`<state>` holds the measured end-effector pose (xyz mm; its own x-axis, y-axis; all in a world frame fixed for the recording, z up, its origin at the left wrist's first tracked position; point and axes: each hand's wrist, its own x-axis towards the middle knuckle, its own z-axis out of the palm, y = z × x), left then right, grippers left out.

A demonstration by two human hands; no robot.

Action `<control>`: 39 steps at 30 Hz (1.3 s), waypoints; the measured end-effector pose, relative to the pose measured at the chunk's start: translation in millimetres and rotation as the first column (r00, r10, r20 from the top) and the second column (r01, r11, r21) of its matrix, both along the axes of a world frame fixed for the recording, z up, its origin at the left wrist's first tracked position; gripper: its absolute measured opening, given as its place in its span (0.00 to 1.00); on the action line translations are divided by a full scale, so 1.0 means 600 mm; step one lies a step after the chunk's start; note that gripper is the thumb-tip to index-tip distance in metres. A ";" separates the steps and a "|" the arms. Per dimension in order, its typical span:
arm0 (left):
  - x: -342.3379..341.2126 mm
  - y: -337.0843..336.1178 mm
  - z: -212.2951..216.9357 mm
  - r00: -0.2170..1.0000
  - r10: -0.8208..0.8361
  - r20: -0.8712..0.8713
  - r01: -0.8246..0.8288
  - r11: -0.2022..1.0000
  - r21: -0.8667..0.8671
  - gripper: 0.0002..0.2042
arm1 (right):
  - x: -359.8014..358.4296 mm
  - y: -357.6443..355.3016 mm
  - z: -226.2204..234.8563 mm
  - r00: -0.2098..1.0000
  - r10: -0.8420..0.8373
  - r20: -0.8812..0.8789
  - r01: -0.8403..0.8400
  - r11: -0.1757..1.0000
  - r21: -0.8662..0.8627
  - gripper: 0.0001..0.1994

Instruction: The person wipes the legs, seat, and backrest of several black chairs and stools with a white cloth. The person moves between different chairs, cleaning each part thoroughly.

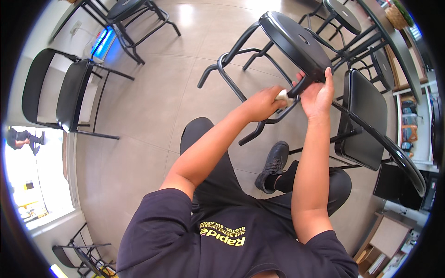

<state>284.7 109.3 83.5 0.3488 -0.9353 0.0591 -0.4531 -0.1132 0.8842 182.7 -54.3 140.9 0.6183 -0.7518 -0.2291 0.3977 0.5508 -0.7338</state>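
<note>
A black round-seated metal stool [289, 37] is tilted in front of me, its bent tubular legs pointing left and toward me. My left hand [265, 104] is closed round a white cloth [283, 96], pressed against a stool leg just below the seat. My right hand [316, 96] holds the stool where that leg meets the seat. Its thumb lies up along the seat's edge, and its fingers are partly hidden behind the leg.
A black folding chair [366, 116] stands close by my right arm, and another folding chair [74, 92] is at the left. More stools [343, 16] stand by a table at the far right. My shoe [273, 167] rests on the tiled floor [134, 167] below the stool.
</note>
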 end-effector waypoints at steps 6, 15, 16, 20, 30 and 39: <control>0.119 0.205 -0.071 0.843 0.331 -0.423 -0.398 0.914 -0.077 0.21 | 0.024 0.031 0.000 0.951 -0.198 -0.236 0.184 0.980 -0.081 0.31; 0.164 0.155 -0.147 0.716 0.652 -0.251 -0.641 0.756 0.133 0.25 | 0.037 -0.004 0.005 0.896 -0.212 -0.390 0.188 0.977 -0.098 0.31; 0.147 0.125 -0.175 0.744 0.627 -0.232 -0.603 0.779 0.172 0.26 | 0.044 -0.004 0.002 0.901 -0.189 -0.391 0.162 0.982 -0.101 0.31; -0.021 0.002 -0.208 0.342 0.888 -0.307 -0.900 0.404 0.165 0.36 | 0.041 -0.051 -0.031 0.905 -0.191 -0.380 0.154 0.980 -0.126 0.28; 0.176 -0.005 -0.331 0.370 0.863 -0.344 -0.826 0.475 0.303 0.37 | 0.021 -0.022 -0.005 0.854 -0.284 -0.437 0.206 0.954 -0.217 0.31; 0.121 -0.002 -0.277 -0.055 0.558 -0.828 -0.683 0.583 0.439 0.24 | 0.022 -0.066 -0.028 0.859 -0.279 -0.428 0.170 0.946 -0.276 0.31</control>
